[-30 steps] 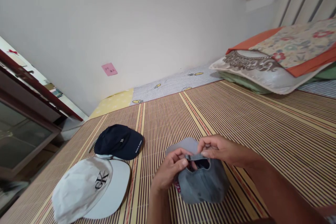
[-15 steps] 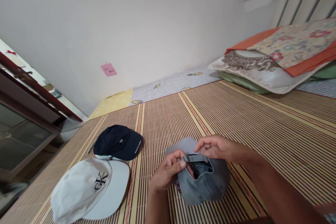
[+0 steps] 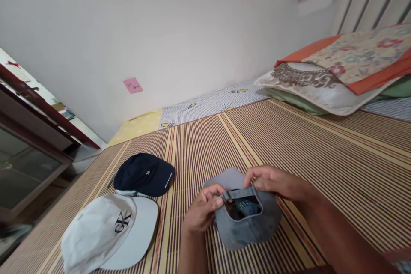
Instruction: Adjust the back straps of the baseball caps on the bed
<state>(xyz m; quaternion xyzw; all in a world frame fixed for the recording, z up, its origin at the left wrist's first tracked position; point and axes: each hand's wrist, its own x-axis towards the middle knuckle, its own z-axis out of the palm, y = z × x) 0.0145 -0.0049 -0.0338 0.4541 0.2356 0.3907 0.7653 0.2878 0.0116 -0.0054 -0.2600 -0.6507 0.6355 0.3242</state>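
Note:
A grey baseball cap (image 3: 253, 231) rests on the striped mat with its back opening and adjuster strap facing me and its brim pointing away. My left hand (image 3: 204, 207) pinches the left end of the strap, by the buckle, between thumb and fingers. At the strap's right end, my right hand (image 3: 269, 182) is closed on the strap and cap edge; its thumb is partly hidden. To the left lie a navy cap (image 3: 141, 175) and, nearer me, a white cap (image 3: 96, 231) with black letters on its front.
The striped bamboo mat (image 3: 199, 150) covers the bed. Stacked pillows (image 3: 321, 90) with a floral orange-edged cover sit at the far right. A white wall (image 3: 192, 30) with a pink note (image 3: 132, 85) rises behind. A glass-fronted cabinet (image 3: 25, 171) stands at the left.
My right hand has moved slightly right along the strap and now grips its right end. The cap's back opening looks wider, and the cap has turned a little.

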